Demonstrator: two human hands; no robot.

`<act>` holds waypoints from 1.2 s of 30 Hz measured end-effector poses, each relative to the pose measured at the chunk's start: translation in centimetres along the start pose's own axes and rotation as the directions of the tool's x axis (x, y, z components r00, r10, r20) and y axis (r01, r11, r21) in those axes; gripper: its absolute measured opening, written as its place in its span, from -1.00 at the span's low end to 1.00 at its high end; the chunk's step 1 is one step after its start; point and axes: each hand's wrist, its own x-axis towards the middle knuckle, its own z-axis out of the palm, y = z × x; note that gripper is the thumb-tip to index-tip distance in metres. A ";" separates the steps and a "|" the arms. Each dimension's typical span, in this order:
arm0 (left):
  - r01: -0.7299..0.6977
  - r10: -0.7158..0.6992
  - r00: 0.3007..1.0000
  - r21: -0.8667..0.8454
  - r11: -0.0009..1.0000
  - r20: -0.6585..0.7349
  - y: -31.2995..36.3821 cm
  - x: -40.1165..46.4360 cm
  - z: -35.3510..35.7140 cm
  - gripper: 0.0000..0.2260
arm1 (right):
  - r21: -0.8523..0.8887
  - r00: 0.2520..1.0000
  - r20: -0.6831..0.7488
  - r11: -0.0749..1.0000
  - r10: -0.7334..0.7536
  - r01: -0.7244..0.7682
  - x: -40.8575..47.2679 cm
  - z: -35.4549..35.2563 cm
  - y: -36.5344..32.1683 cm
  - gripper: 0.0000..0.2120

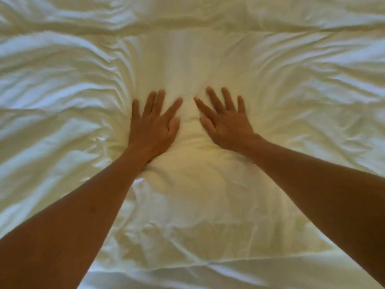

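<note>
Forearms (62, 236) extend toward 12 o'clock, left hand (153, 124) and right hand (226, 119) pressing flat, splayed open, on rumpled white sheet (187, 59).

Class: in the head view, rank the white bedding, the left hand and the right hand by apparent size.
1. white bedding, fills the frame.
2. left hand and right hand look alike, both spread flat on it; unranked.

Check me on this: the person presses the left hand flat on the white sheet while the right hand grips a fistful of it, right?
Not quite. The head view shows the right hand gripping nothing: it lies flat with fingers spread on the white sheet, just as the left hand does.
</note>
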 end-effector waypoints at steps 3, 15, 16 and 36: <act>0.051 -0.053 0.998 0.044 0.998 0.029 -1.5 -6.7 -1.1 -0.50 | 0.037 0.991 0.040 0.991 -0.129 0.127 -7.3 0.9 -3.2 -0.45; 0.132 -0.161 0.971 0.163 0.978 0.179 -6.1 -26.7 -5.6 -0.49 | 0.136 0.990 0.137 0.990 0.014 -0.033 -22.6 1.3 -10.4 -0.47; 0.129 -0.162 0.969 0.178 0.976 0.187 -7.4 -27.4 -5.8 -0.47 | 0.136 0.990 0.135 0.989 0.032 -0.051 -22.8 1.3 -11.2 -0.46; 0.351 -0.353 0.935 -0.044 0.935 -0.042 -45.8 -37.6 -9.7 -0.67 | 0.052 0.993 0.117 0.999 -0.009 0.003 -7.3 3.2 -50.3 -0.39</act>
